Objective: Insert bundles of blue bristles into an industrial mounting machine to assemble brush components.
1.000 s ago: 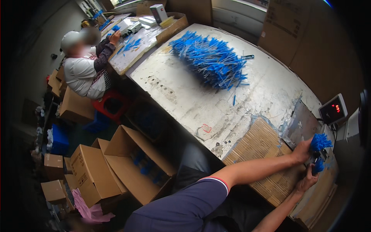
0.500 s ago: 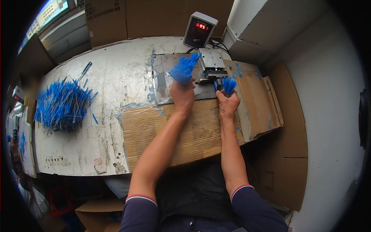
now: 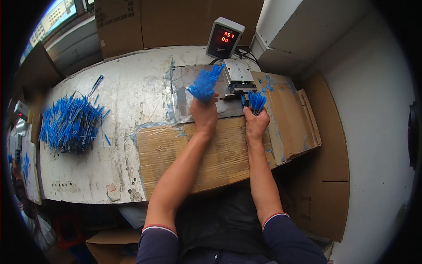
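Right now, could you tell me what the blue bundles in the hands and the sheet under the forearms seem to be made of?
The blue bundle in the left hand and the smaller bundle in the right hand look like thin plastic strands: uniformly bright, stiff and fanning out. The brown sheet looks like corrugated cardboard, matte, with ribbed lines and worn edges.

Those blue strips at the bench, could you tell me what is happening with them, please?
A person holds a bunch of blue strips in each hand: the left hand grips a larger bunch, the right hand a smaller bunch, both beside a small metal device. A big pile lies left on the table.
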A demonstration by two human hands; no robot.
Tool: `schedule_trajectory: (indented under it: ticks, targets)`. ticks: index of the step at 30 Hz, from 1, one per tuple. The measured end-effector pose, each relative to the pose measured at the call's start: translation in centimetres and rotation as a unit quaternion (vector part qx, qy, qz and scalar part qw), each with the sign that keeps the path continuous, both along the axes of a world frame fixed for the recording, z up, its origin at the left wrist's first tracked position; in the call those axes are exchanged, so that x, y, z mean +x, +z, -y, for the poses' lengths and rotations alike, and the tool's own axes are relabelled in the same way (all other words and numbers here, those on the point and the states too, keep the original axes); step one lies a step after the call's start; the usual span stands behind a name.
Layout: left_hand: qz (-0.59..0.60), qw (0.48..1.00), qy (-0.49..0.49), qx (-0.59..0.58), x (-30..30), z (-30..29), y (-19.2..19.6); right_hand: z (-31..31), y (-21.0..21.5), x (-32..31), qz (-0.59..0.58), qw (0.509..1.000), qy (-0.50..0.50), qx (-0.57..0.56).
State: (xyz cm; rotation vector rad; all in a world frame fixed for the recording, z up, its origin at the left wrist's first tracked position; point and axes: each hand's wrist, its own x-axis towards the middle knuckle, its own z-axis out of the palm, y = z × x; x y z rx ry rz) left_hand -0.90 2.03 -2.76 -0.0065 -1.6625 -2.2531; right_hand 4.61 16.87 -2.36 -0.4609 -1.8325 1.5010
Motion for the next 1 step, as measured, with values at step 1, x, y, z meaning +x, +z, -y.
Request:
schedule_trajectory:
  ticks: [1]
  targets:
    - [-0.002, 1.000, 0.001, -0.003, 0.02, 0.11, -0.08, 0.08, -0.07, -0.09, 0.002, 1.000, -0.002, -0.008]
